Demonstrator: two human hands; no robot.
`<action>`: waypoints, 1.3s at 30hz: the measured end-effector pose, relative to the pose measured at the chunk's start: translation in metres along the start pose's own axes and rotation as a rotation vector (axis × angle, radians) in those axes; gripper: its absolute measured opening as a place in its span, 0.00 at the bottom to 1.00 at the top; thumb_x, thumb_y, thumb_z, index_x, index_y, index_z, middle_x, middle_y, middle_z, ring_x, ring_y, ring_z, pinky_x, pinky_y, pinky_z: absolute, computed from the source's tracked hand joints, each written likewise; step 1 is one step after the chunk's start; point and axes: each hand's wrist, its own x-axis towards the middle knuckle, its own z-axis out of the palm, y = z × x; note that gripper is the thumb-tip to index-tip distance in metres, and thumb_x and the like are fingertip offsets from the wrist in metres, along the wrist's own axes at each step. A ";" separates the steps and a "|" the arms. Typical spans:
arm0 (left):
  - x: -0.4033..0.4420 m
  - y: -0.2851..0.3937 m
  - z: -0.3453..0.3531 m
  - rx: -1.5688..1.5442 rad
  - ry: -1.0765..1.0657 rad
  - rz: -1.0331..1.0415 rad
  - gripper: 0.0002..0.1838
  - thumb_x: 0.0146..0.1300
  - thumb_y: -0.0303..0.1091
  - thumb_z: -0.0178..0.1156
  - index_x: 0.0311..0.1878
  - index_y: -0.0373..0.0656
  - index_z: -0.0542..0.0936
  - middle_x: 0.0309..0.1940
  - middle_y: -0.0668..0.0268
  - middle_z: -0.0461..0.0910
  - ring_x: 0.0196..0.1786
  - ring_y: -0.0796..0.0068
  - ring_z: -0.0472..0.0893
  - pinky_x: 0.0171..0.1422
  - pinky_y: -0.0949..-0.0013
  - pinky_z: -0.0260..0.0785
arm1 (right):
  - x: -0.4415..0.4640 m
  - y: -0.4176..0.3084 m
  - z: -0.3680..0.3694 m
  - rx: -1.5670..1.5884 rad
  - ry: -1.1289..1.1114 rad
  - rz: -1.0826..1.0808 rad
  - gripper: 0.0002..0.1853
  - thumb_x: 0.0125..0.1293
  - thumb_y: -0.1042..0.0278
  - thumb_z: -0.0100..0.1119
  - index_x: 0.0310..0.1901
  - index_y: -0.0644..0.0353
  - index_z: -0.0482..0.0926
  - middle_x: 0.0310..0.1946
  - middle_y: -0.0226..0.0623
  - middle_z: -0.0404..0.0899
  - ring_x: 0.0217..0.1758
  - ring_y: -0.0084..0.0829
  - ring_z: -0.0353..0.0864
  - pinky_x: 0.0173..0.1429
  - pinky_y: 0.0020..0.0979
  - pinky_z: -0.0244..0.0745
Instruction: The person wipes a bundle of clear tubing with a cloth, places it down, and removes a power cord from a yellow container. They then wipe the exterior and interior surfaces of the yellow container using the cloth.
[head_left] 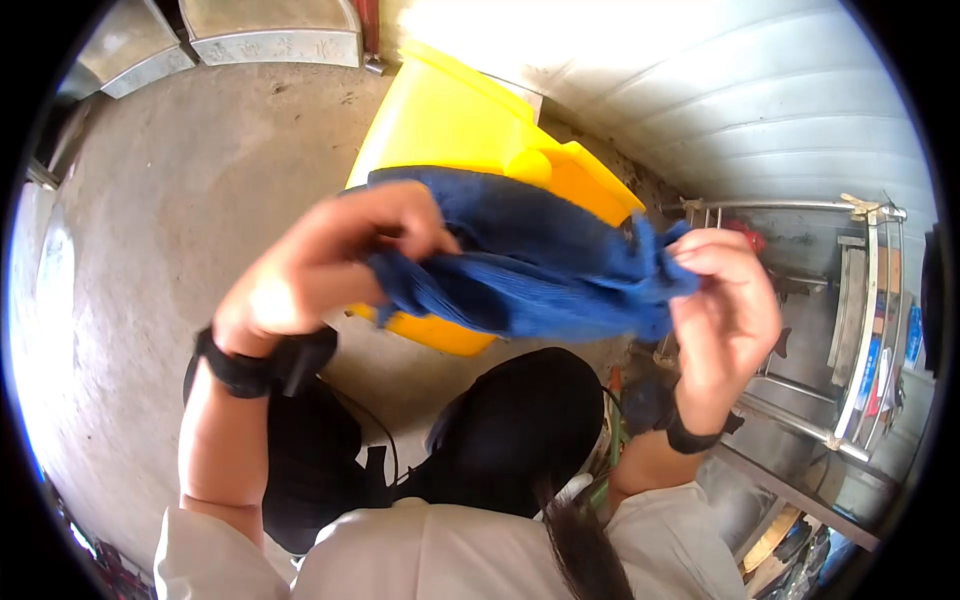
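A blue cloth (560,295) is stretched sideways between my two hands, bunched and blurred by motion. My left hand (335,255) pinches its left end with curled fingers. At the other end, the thumb and fingers of my right hand (730,300) close on a gathered corner. Darker blue fabric (510,205) lies just behind, against a yellow plastic bin (440,115); I cannot tell whether it belongs to the same piece. Part of the bin is hidden behind the fabric.
My knees (530,430) are bent below the cloth. On the right stands a metal rack (860,340) with items on it, near a white panelled wall (760,110). Concrete floor (190,200) spreads to the left, and metal-edged panels (275,48) stand at the back.
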 end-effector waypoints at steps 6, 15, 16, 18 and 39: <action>0.012 -0.010 -0.011 -0.053 0.766 0.111 0.10 0.66 0.24 0.48 0.49 0.39 0.73 0.36 0.69 0.75 0.39 0.81 0.75 0.45 0.79 0.69 | -0.016 0.016 0.044 -0.562 -0.251 0.220 0.35 0.43 0.64 0.82 0.51 0.62 0.70 0.44 0.45 0.72 0.43 0.42 0.78 0.45 0.36 0.76; 0.031 -0.051 0.022 0.825 0.684 0.314 0.13 0.64 0.23 0.53 0.52 0.38 0.73 0.47 0.50 0.74 0.51 0.46 0.76 0.57 0.58 0.70 | -0.028 0.029 0.069 -1.144 -0.499 0.023 0.31 0.40 0.51 0.80 0.42 0.58 0.74 0.38 0.39 0.71 0.45 0.38 0.73 0.50 0.38 0.68; 0.033 -0.051 0.021 0.825 0.681 0.312 0.13 0.64 0.23 0.54 0.52 0.38 0.73 0.48 0.50 0.73 0.51 0.46 0.76 0.58 0.59 0.70 | -0.029 0.030 0.072 -1.174 -0.508 0.027 0.30 0.40 0.51 0.80 0.41 0.58 0.74 0.38 0.38 0.71 0.45 0.37 0.73 0.51 0.38 0.68; 0.038 -0.050 0.016 0.829 0.680 0.306 0.14 0.64 0.23 0.55 0.53 0.39 0.73 0.49 0.51 0.73 0.52 0.46 0.75 0.58 0.59 0.70 | -0.024 0.034 0.069 -1.226 -0.492 0.039 0.17 0.50 0.66 0.70 0.39 0.59 0.73 0.37 0.40 0.71 0.43 0.37 0.73 0.48 0.39 0.69; 0.040 -0.053 -0.001 0.767 0.639 0.304 0.15 0.64 0.25 0.58 0.54 0.41 0.74 0.52 0.54 0.71 0.56 0.50 0.74 0.62 0.61 0.68 | 0.072 0.079 0.054 -0.599 -0.235 0.081 0.20 0.78 0.52 0.42 0.52 0.60 0.76 0.33 0.51 0.82 0.40 0.52 0.82 0.44 0.45 0.75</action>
